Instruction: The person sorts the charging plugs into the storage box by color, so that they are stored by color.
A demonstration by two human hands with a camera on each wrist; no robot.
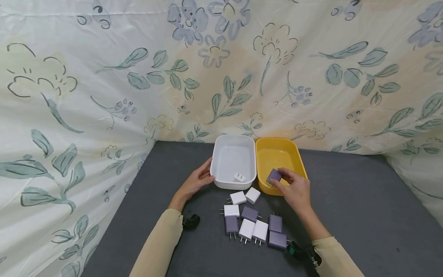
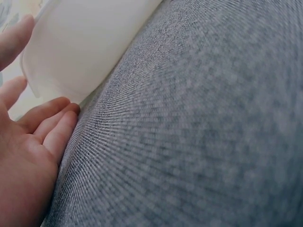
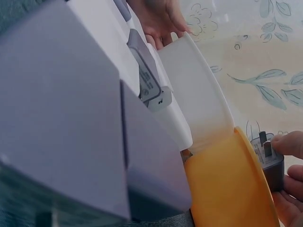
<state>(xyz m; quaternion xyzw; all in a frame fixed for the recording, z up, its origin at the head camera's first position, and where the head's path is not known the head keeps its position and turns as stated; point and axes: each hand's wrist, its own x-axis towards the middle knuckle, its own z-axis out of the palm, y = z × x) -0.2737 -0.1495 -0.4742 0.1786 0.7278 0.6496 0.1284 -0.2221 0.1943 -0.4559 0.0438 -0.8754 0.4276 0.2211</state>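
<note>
My right hand [image 1: 297, 189] pinches a purple charger [image 1: 274, 176] above the near part of the yellow bin [image 1: 282, 148]; in the right wrist view the prongs of that charger [image 3: 272, 165] show beside the fingertips. At the left side of the white bin [image 1: 233, 154], my left hand [image 1: 196, 181] rests with relaxed fingers against the wall. The left wrist view shows the left hand [image 2: 33, 146] beside the white bin [image 2: 80, 47]. One white charger [image 1: 239, 177] lies inside the white bin.
Several white chargers [image 1: 247, 229] and purple chargers [image 1: 275, 223] lie on the dark table [image 1: 349, 200] in front of the bins, some touching. A floral cloth [image 1: 221, 77] hangs behind the table.
</note>
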